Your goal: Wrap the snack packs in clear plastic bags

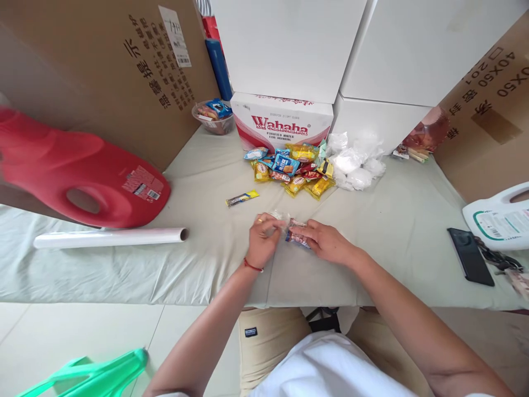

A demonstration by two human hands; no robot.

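Observation:
My left hand [264,236] is closed in a pinch on a thin clear plastic bag [280,216] near the middle of the table. In my right hand [324,238] is a small wrapped snack [298,234] with a dark red and blue wrapper, its left end close to the bag. Whether the snack is partly inside the plastic I cannot tell. A slim yellow and black snack packet [242,198] lies alone to the left. Beyond my hands is a pile of wrapped snacks [286,164], with a heap of crumpled clear plastic bags [356,162] at its right.
A Wahaha carton [285,122] stands behind the pile, beside a bowl of snacks [214,117]. At left are a red jug [103,171] and a plastic film roll [111,237]. A phone [470,256], keys [494,256] and a white jug [502,218] are at right.

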